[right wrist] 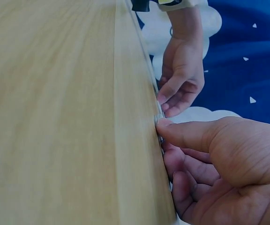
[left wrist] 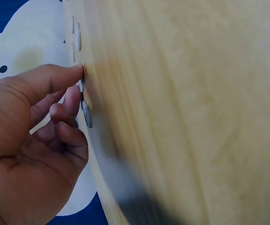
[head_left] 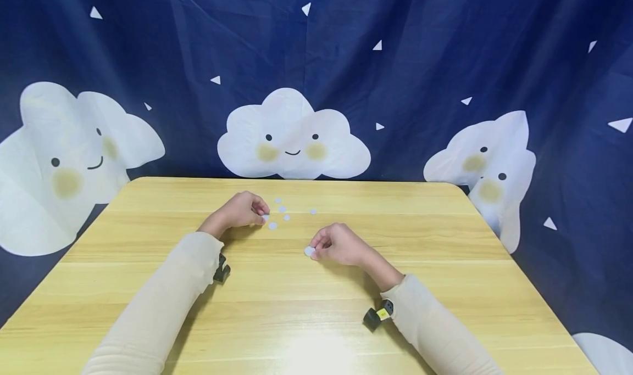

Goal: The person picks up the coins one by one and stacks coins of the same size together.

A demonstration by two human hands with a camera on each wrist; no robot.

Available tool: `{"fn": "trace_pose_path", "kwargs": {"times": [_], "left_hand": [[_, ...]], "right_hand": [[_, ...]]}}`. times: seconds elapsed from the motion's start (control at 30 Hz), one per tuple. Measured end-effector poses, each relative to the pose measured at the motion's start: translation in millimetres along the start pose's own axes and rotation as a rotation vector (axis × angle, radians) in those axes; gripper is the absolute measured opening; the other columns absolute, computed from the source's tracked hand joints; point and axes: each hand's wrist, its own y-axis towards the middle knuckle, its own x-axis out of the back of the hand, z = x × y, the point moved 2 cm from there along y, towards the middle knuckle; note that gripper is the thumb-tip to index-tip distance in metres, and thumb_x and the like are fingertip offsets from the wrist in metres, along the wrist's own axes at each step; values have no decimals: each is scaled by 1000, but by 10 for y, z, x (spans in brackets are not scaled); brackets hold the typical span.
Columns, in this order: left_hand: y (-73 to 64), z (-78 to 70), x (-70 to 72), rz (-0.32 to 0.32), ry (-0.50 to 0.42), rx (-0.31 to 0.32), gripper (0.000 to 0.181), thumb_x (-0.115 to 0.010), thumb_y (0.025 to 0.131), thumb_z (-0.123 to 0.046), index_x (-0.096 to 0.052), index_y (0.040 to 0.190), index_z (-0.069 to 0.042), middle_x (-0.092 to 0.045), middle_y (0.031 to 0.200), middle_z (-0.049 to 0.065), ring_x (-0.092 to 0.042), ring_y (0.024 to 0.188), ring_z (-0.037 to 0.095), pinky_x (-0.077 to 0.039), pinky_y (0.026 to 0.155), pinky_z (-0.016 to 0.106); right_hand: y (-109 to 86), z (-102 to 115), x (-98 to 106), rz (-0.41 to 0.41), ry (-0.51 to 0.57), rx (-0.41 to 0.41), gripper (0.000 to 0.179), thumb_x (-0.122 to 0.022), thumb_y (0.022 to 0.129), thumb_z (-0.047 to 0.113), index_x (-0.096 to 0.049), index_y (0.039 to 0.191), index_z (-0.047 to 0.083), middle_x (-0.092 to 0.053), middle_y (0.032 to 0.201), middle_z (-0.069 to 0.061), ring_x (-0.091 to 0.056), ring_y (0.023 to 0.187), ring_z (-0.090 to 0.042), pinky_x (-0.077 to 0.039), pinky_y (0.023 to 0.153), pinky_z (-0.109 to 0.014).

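Well inside the surface's (head_left: 277, 292) side edges, the left hand (head_left: 242, 208) pinches one pale disc (head_left: 266, 217), the right hand (head_left: 341, 245) a second disc (head_left: 309, 251).

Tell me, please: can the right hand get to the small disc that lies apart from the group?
Probably yes: only bare tabletop seems to separate the right hand from the small disc, though that hand pinches another disc.

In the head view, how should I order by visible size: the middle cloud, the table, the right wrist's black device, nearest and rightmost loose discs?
Largest to smallest:
1. table
2. middle cloud
3. black device
Last, unranked: nearest loose disc, rightmost loose disc; the former looks larger, maybe from nearness.
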Motion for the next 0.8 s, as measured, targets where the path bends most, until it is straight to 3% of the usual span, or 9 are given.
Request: {"fn": "trace_pose_path", "kwargs": {"times": [0.3, 0.8], "left_hand": [[36, 1, -22, 90, -17, -6, 21, -72, 87, -2, -73, 108, -2, -71, 99, 6, -60, 90, 18, -50, 75, 27], [38, -6, -23, 146, -4, -66, 22, -69, 86, 1, -70, 108, 0, -66, 96, 5, -56, 90, 18, -47, 79, 29]], "right_hand": [[-6, 8, 6, -1, 5, 10, 10, -82, 87, 7, -75, 94, 6, -71, 80, 5, -65, 75, -9, -55, 76, -26], [-11, 5, 9, -2, 5, 9, 10, -81, 87, 7, -75, 94, 6, -71, 80, 4, -65, 76, -10, -55, 77, -27]]}}
